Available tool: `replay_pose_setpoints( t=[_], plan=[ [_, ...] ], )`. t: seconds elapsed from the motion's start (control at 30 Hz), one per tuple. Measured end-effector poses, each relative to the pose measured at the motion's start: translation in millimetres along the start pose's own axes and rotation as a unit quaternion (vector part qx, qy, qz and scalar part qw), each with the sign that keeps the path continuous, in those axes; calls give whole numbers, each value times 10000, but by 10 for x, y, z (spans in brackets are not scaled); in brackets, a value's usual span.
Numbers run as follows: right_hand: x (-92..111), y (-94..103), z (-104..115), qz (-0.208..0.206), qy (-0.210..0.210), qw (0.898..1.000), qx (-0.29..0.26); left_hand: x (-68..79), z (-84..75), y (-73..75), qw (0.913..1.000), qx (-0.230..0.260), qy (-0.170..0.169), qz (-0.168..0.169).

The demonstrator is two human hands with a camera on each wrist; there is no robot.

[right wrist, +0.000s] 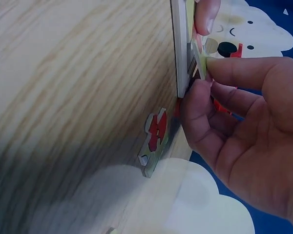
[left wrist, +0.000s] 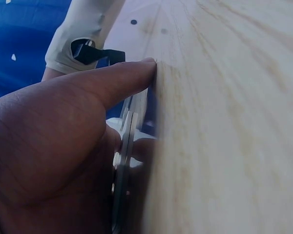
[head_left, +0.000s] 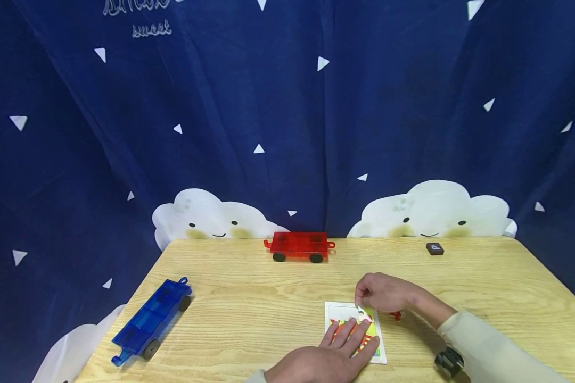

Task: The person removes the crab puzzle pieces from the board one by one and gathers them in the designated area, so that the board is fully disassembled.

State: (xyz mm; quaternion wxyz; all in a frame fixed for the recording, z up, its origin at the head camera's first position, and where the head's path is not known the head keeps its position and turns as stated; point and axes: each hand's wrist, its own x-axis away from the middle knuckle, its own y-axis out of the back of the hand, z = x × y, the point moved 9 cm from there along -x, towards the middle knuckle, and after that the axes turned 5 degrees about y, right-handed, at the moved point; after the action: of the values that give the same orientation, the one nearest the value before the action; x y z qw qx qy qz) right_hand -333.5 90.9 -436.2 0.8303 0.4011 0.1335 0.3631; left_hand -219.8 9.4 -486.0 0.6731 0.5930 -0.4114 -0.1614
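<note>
A small jigsaw puzzle with a white frame (head_left: pixel 328 315) and a colourful picture lies near the table's front edge. My left hand (head_left: pixel 328 360) rests flat over its lower part, fingers spread and straight, covering much of the picture. At the top of the puzzle, my right hand (head_left: pixel 385 292) pinches a thin puzzle piece (right wrist: pixel 201 63) between thumb and fingers. That piece is tilted at the frame's upper edge; whether it is seated, I cannot tell. Beside the frame a loose puzzle piece (right wrist: pixel 156 134) with red on it lies on the wood, partly hidden by my right arm in the head view.
A red toy wagon base (head_left: pixel 299 244) stands at the table's back edge. On the left sits a blue one (head_left: pixel 153 319). A small black block marked P (head_left: pixel 434 249) is at the back right. Behind the wooden table (head_left: pixel 230 308) hangs a dark blue curtain (head_left: pixel 249 106).
</note>
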Motion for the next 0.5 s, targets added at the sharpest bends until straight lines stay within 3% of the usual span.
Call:
replay_pose_setpoints(
  t=[0.5],
  plan=[
    [51,45,22,-33,95,9999,-131,-17,0,2,9999,129,23,71]
  ],
)
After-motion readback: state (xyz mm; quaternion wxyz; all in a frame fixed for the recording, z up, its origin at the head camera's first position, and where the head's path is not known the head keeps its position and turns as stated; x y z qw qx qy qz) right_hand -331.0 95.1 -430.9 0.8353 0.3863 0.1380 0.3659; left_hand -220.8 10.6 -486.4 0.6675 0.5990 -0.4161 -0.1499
